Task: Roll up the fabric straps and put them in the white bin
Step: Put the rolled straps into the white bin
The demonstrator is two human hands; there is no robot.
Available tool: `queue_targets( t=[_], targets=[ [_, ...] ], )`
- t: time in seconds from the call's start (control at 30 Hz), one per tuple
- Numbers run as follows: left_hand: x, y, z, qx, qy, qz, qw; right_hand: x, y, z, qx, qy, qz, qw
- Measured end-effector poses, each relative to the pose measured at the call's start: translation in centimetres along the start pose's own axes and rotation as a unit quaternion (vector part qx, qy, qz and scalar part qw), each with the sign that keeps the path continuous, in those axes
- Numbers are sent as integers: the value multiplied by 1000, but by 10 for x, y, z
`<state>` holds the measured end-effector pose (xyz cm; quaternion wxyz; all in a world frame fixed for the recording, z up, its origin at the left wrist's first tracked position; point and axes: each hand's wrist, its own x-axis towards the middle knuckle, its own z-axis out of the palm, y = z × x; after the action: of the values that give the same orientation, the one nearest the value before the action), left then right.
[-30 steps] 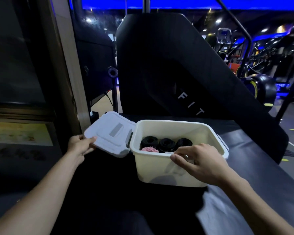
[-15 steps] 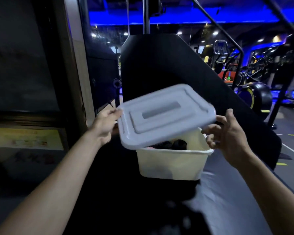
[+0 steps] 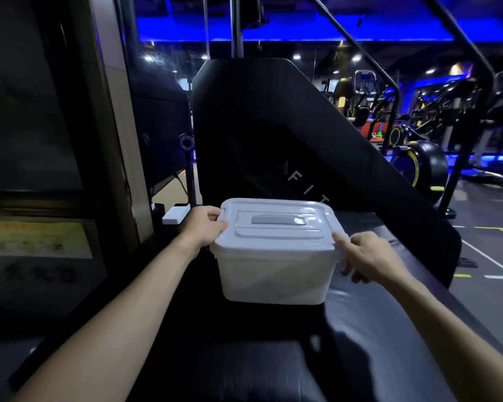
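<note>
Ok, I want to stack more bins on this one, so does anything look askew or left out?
Nothing stands out. The lid sits flat and square on the bin, with the left hand and right hand gripping its ends. No straps are visible outside; the contents are hidden.

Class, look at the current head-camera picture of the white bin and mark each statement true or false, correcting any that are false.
1. The lid sits on the white bin. True.
2. The left hand rests flat on the dark surface. False: it grips the lid's left edge.
3. Rolled straps are visible inside the bin. False: the lid covers the opening, so none show.
4. The right hand is at the bin's right edge. True.
5. The bin stands on a wooden floor. False: it stands on the dark padded surface.
</note>
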<state>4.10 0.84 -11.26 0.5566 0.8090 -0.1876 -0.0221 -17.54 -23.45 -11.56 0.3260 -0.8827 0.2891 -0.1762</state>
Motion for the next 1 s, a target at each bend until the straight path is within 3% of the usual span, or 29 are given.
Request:
queue_targets(
  t=[0.13, 0.23, 0.53, 0.83, 1.0],
  targets=[
    [13, -15, -1, 134, -8, 5, 991, 13, -1, 2, -97, 1, 12, 995],
    [13, -20, -1, 131, -14, 9, 991, 26, -6, 1, -100, -6, 26, 995],
    [10, -36, -5, 195, -36, 75, 977, 29, 8, 14, -173, 39, -39, 983],
    [9, -36, -4, 134, -51, 48, 988, 35, 15, 6, -131, 8, -42, 990],
    [3, -39, -1, 62, -14, -75, 995, 37, 18, 14, 10, -48, 23, 999]
  ],
)
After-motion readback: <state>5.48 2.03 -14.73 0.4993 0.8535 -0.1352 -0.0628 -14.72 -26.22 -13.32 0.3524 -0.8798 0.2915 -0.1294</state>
